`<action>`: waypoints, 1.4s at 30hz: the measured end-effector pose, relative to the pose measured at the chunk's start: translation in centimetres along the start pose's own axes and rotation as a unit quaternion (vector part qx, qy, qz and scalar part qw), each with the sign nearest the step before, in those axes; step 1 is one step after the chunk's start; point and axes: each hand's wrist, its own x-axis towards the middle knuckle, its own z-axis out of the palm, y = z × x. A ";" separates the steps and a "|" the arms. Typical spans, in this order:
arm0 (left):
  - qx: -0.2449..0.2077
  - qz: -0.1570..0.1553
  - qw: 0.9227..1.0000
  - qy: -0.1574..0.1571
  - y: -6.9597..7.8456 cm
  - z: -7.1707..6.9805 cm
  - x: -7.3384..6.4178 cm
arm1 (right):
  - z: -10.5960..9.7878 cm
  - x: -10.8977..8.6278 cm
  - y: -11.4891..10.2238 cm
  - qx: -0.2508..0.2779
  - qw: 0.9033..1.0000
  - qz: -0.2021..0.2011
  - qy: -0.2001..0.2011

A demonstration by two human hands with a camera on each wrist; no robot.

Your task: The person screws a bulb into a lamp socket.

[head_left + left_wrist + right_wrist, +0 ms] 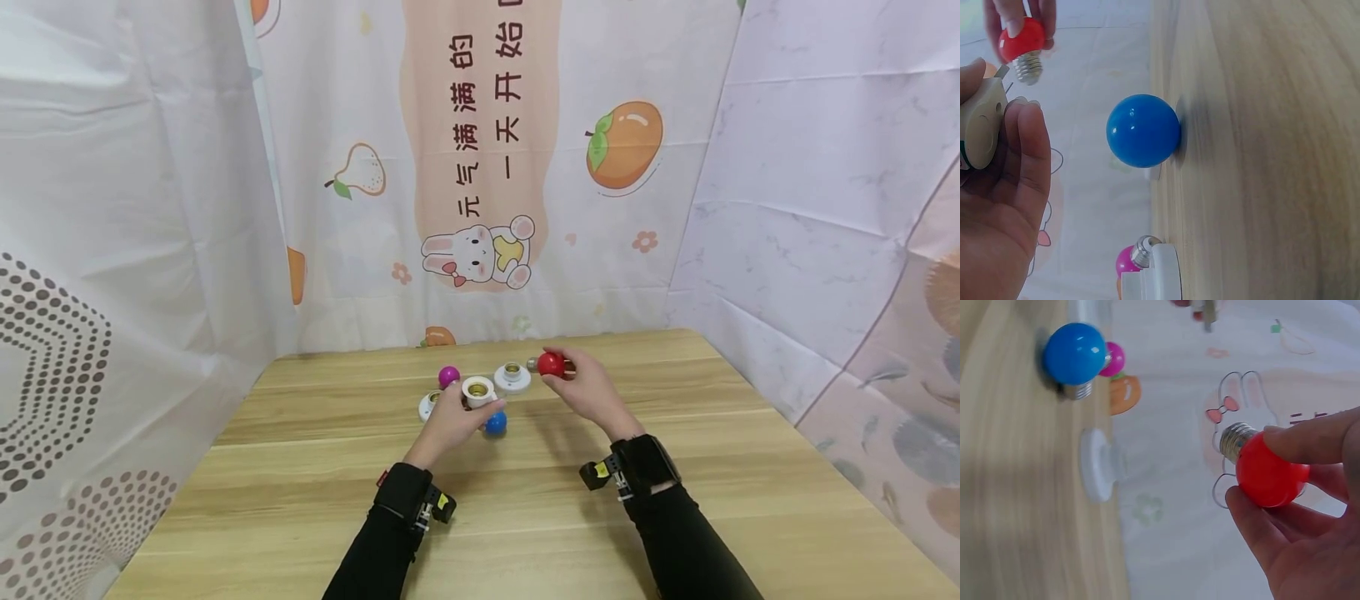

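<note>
My left hand [446, 427] grips a white lamp holder [477, 390], its brass-threaded opening facing up, above the table. To the right, my right hand [592, 392] pinches a red light bulb [1271, 470] by its globe between thumb and fingers. The bulb's metal screw base [1235, 441] points left, toward the held lamp holder, with a gap between them. On the table below the left hand lies a blue bulb [1144, 131]. Behind that hand is a magenta bulb [448, 377].
One white lamp holder [512, 380] stands on the table between the hands, farther back. Another lamp holder [426, 408] is partly hidden behind the left hand. The wooden table [300, 467] ends at a printed curtain [360, 292], with more curtains at both sides.
</note>
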 end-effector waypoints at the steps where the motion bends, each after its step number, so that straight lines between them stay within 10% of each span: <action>1: 0.003 -0.001 1.000 0.001 0.0 0.0 0.0 | 0.0 0.0 -0.2 0.000 1.000 -0.004 0.001; 42: 0.039 0.011 0.999 -0.012 -0.1 1.1 0.0 | 0.4 -1.9 -6.1 -0.028 0.981 -0.175 -0.077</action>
